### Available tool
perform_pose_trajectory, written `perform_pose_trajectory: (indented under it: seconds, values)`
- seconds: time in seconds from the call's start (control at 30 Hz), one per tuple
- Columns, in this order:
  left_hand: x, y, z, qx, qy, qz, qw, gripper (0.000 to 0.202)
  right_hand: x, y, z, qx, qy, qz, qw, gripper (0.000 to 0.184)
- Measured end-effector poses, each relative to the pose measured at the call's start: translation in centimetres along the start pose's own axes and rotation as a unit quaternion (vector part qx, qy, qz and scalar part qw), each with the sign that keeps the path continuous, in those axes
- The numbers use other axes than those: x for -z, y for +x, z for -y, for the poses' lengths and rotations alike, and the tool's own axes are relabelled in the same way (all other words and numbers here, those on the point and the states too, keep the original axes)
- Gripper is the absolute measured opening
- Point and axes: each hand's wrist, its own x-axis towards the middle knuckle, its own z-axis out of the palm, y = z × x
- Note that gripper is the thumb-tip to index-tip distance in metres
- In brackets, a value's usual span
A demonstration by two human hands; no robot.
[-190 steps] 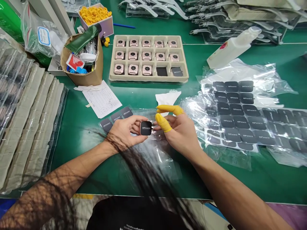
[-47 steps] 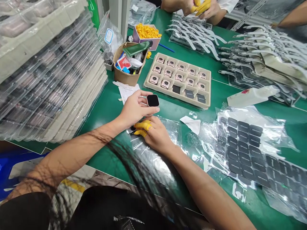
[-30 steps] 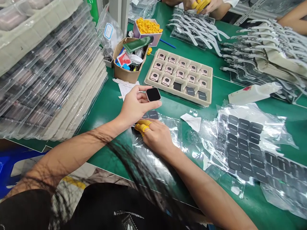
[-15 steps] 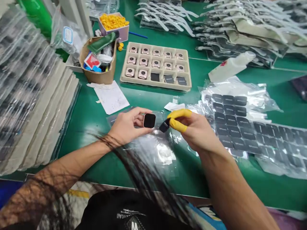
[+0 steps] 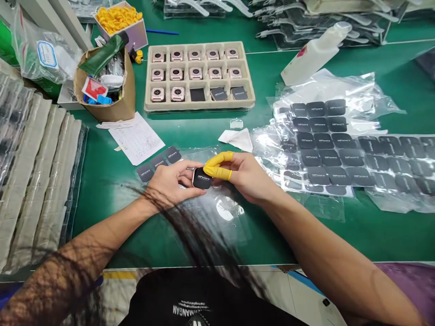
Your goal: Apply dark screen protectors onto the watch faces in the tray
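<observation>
Head view: both hands (left [image 5: 168, 183], right [image 5: 244, 174]) around watch case [image 5: 201, 178]

Glossy clear plastic bags [image 5: 326, 90] lie on a matt green table [image 5: 112, 190].

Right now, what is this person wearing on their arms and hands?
Both forearms are bare, with no sleeves, watch or bracelet in sight. The left hand wears nothing. The right hand has two yellow rubber finger cots rolled over the thumb and the forefinger; its other fingers are uncovered. A black top with white lettering shows at the bottom edge, and strands of dark hair hang across the view.
</observation>
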Motion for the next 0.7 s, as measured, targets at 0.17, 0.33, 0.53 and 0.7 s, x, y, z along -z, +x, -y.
perform_pose_trajectory:
  seconds: [0.17, 0.33, 0.53, 0.7]
  values:
    - [0.05, -0.01, -0.16, -0.005, 0.003, 0.007, 1.000, 0.054, -0.04, -0.02, 0.23, -0.054, 0.027, -0.008, 0.998, 0.040]
    - [0.14, 0.00, -0.03, -0.001, 0.003, 0.010, 1.000, 0.053, -0.24, -0.13, 0.80, -0.110, 0.083, -0.018, 0.990, 0.035]
    - [0.05, 0.03, 0.02, 0.002, 0.003, 0.012, 1.000, 0.054, -0.31, -0.07, 0.72, -0.115, 0.092, -0.024, 0.989, 0.032]
    - [0.02, -0.04, 0.13, 0.006, 0.001, 0.018, 1.000, 0.055, -0.46, -0.13, 0.79, -0.117, 0.091, -0.027, 0.989, 0.032]
